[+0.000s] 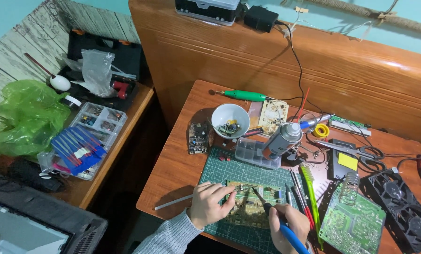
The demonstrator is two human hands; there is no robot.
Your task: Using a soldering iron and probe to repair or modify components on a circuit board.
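Soldering on the circuit board at the near edge of your counter.

The circuit board (249, 203) lies on the green cutting mat (229, 170). Your left hand (211, 204) rests on the board's left end, fingers curled and pinching a thin white strip (174, 202) that runs off to the left. Your right hand (289, 226) is closed around the blue-handled soldering iron (277, 222), its tip touching the board's middle. Just beyond the mat, a clear compartment box (253, 153) sits beside a grey spray can (283, 138); what its cells hold is too small to tell. The white bowl (230, 118) holds small mixed electronic parts. On the side table, a clear organiser tray (100, 120) holds small components.
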